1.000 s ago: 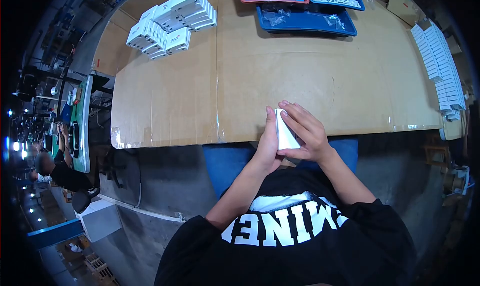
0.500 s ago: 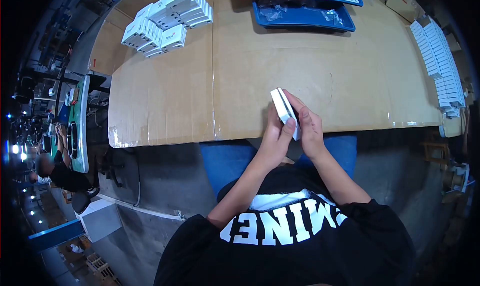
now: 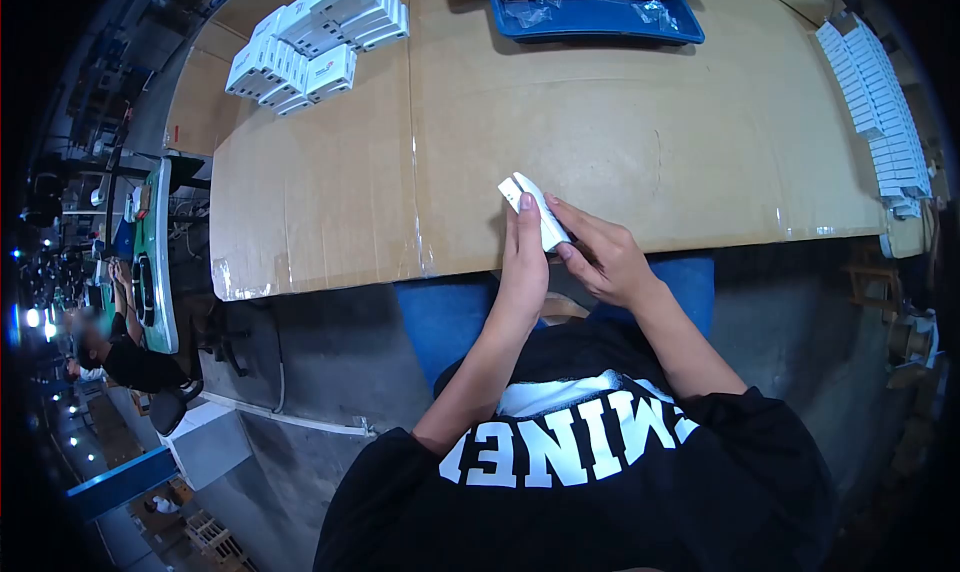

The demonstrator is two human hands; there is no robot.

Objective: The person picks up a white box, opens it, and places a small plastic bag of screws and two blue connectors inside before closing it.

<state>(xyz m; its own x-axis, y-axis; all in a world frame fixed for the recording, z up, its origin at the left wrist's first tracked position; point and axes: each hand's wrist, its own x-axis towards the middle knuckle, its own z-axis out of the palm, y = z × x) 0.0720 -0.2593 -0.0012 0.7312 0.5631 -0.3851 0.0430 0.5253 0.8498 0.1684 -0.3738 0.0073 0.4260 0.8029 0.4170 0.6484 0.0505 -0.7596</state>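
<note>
A small white plastic case [image 3: 540,215] is held tilted just above the table's near edge. A dark gap runs along its narrow side. My left hand [image 3: 524,267] is closed around its left side, the thumb lying along the case near the top end. From the right, my right hand [image 3: 608,260] pinches the lower end between thumb and fingers. The palms hide part of the case.
Stacked white cases [image 3: 300,52] stand at the table's [image 3: 480,122] back left. A blue tray [image 3: 600,22] with clear plastic bags sits at the back, and rows of white pieces [image 3: 875,122] line the right edge. A person [image 3: 130,342] works at another bench on the left.
Both hands have carried the case a little left and turned it. My left thumb has moved up along it, and my right hand has shifted toward its lower end.
</note>
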